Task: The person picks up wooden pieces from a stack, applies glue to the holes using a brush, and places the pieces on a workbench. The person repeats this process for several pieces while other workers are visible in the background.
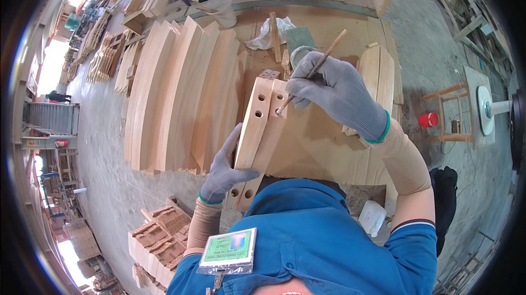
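Observation:
My left hand (223, 173), in a grey glove, is closed around the lower part of a pair of pale wooden pieces (253, 137) held side by side. Round holes are drilled near both ends of the pieces. In my right hand (342, 91), also gloved, a thin brush (331, 50) is pinched at a slant. Its tip touches or hovers at a hole near the upper end of the right-hand piece; I cannot tell how deep it goes. Just beyond my right hand stands a small cup (303, 52), partly hidden by the glove.
Long wooden pieces (170, 97) are stacked to the left, with another stack (378, 73) at right. A white bag (263, 37), a wooden stick (275, 37) and a bucket (222, 11) stand at the back. More blocks (164, 234) lie lower left. A red bucket (428, 120) sits farther right.

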### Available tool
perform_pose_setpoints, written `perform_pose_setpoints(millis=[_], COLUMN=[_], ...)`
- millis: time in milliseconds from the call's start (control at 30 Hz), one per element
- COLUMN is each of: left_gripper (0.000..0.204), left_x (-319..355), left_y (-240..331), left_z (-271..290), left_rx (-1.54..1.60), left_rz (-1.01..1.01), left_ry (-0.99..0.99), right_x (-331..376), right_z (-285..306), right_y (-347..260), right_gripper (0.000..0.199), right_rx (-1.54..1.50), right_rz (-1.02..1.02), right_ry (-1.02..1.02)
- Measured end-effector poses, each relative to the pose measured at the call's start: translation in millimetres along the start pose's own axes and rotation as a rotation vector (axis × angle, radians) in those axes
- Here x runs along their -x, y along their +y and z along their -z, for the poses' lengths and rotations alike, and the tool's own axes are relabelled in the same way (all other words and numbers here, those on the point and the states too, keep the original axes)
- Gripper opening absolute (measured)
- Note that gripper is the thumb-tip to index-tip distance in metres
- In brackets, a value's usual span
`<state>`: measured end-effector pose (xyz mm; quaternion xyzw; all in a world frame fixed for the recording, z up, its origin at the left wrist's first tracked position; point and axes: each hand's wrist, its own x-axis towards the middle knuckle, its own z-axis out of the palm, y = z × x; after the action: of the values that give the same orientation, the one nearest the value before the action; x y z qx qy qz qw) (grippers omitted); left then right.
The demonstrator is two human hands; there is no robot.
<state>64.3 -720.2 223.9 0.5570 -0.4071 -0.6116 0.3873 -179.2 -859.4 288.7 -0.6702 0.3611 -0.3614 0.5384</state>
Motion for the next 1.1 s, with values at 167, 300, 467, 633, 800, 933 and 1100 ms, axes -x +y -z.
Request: perform_pose_setpoints(millis=[167,300,467,633,800,933,1100], left_gripper=[0.106,0.104,0.104,0.105,0.104,0.104,0.104], left_x=[15,33,67,106,161,216,291], left_y=[-4,0,-2,-1,-16,-29,-52], left_z=[1,4,17,39,82,127,193], left_rx=[-0.013,0.003,0.016,0.036,0.069,0.115,0.082], left_rz=[-0.066,-0.085,-0.112,-0.142,-0.213,-0.222,-0.249], left_ry=[0.015,0.058,0.118,0.131,0.154,0.236,0.346], right_x=[3,5,4,4,9,21,21], right_z=[-2,-5,-22,-65,-139,-214,-317], right_y=[-9,-24,-51,-76,-99,-129,-151], right_gripper=[0.006,0.008,0.010,0.011,0.014,0.016,0.013], right_rx=[-0.087,-0.178,-0.200,-0.127,0.127,0.204,0.167], right_rz=[0.082,0.060,0.145,0.212,0.486,0.649,0.739], right_ry=[0.005,-0.108,-0.035,-0.143,-0.255,-0.316,-0.486])
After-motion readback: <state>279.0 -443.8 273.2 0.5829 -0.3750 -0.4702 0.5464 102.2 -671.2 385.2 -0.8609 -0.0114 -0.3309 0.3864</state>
